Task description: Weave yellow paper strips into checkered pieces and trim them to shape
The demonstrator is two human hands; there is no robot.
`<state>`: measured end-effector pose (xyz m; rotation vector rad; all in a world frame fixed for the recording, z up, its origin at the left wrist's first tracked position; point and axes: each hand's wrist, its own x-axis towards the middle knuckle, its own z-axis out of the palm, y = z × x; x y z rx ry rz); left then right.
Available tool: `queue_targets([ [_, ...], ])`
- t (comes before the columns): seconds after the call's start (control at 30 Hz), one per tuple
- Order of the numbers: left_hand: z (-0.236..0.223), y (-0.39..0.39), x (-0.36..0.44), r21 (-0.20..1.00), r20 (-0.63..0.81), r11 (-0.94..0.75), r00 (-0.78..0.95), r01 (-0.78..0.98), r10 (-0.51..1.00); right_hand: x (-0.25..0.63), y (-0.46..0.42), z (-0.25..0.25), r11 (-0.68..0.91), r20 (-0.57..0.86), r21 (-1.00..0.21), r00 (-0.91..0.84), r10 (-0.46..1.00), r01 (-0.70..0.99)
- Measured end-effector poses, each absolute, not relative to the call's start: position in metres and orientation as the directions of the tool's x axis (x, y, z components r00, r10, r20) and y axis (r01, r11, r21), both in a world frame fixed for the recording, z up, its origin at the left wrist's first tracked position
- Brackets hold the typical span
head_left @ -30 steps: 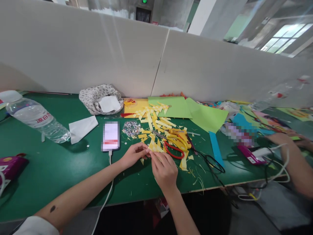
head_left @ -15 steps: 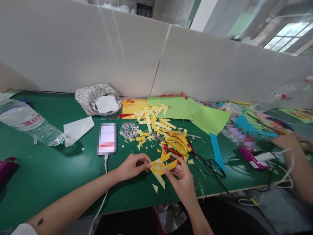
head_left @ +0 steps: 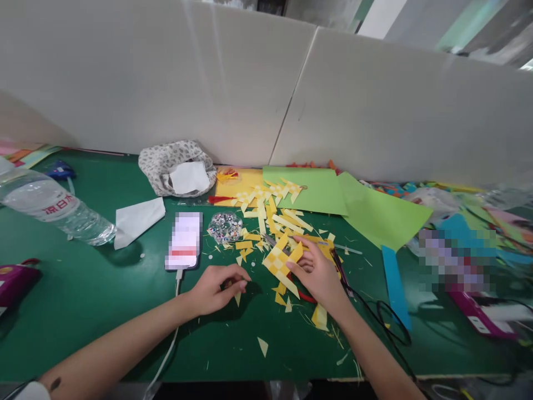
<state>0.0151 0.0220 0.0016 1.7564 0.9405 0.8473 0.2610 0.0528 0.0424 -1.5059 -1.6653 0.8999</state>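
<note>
My right hand pinches a woven paper piece, checkered in yellow and pale yellow with pointed strip ends, above the scraps. Apart from it to the left, my left hand is loosely curled near the table, thumb and index tips slightly apart, with nothing visible in it. A small paper triangle lies by its thumb. Scissors with yellow handles are mostly hidden behind the woven piece and my right hand. Beyond, a row of similar woven pieces with a red tassel rests on coloured sheets.
A phone with a white cable lies left of a round case of beads. Farther left are a tissue and a tilted water bottle. Green paper, a blue strip and black cables lie to the right.
My left hand has let go of the woven piece and drawn slightly left. My right hand has lifted the piece forward, over the scissors. The view has turned right to left across the table.
</note>
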Motion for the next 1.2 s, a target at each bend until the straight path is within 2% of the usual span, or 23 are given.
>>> queue_targets([
  [0.07, 0.002, 0.021, 0.014, 0.937, 0.11, -0.259, 0.507, 0.234, 0.855, 0.262, 0.057, 0.038, 0.088, 0.042, -0.857, -0.102, 0.994, 0.508],
  [0.13, 0.002, 0.022, 0.014, 0.955, 0.048, -0.182, 0.483, 0.234, 0.874, 0.262, 0.059, 0.032, 0.087, 0.034, -0.836, -0.107, 0.994, 0.542],
  [0.2, 0.002, 0.024, 0.014, 0.961, 0.006, -0.126, 0.44, 0.244, 0.898, 0.261, 0.06, 0.026, 0.102, 0.066, -0.771, -0.08, 0.995, 0.628],
  [0.3, 0.002, 0.026, 0.014, 0.95, 0.024, -0.147, 0.408, 0.274, 0.913, 0.258, 0.061, 0.023, 0.226, 0.293, -0.558, -0.065, 0.954, 0.798],
  [0.37, 0.002, 0.027, 0.014, 0.946, 0.044, -0.17, 0.412, 0.275, 0.91, 0.255, 0.062, 0.028, 0.339, 0.475, -0.382, -0.133, 0.87, 0.859],
  [0.4, 0.002, 0.027, 0.014, 0.946, 0.05, -0.176, 0.414, 0.273, 0.909, 0.252, 0.064, 0.032, 0.391, 0.531, -0.316, -0.18, 0.828, 0.865],
  [0.47, 0.001, 0.027, 0.014, 0.946, 0.063, -0.186, 0.411, 0.267, 0.909, 0.242, 0.071, 0.039, 0.473, 0.554, -0.263, -0.27, 0.787, 0.841],
  [0.53, 0.001, 0.027, 0.013, 0.944, 0.067, -0.193, 0.416, 0.268, 0.907, 0.224, 0.083, 0.045, 0.532, 0.479, -0.294, -0.36, 0.801, 0.794],
  [0.63, 0.001, 0.027, 0.013, 0.94, 0.059, -0.199, 0.443, 0.277, 0.895, 0.187, 0.111, 0.046, 0.515, 0.322, -0.33, -0.419, 0.849, 0.791],
  [0.73, 0.001, 0.027, 0.012, 0.932, 0.065, -0.217, 0.457, 0.289, 0.887, 0.154, 0.14, 0.042, 0.472, 0.114, -0.263, -0.458, 0.881, 0.842],
  [0.83, 0.001, 0.026, 0.011, 0.918, 0.093, -0.257, 0.467, 0.301, 0.879, 0.137, 0.16, 0.039, 0.469, 0.037, -0.233, -0.474, 0.88, 0.852],
  [0.93, -0.002, 0.024, 0.011, 0.876, 0.181, -0.364, 0.485, 0.315, 0.855, 0.132, 0.167, 0.039, 0.474, -0.02, -0.218, -0.489, 0.872, 0.853],
  [1.0, -0.003, 0.023, 0.011, 0.802, 0.277, -0.482, 0.496, 0.352, 0.823, 0.131, 0.168, 0.041, 0.477, -0.04, -0.214, -0.496, 0.868, 0.852],
  [1.1, 0.0, 0.02, 0.014, 0.6, 0.387, -0.652, 0.545, 0.463, 0.744, 0.135, 0.167, 0.043, 0.457, -0.034, -0.229, -0.477, 0.878, 0.859],
  [1.2, 0.006, 0.018, 0.021, 0.407, 0.375, -0.744, 0.646, 0.53, 0.665, 0.144, 0.167, 0.045, 0.407, -0.011, -0.264, -0.424, 0.906, 0.875],
])
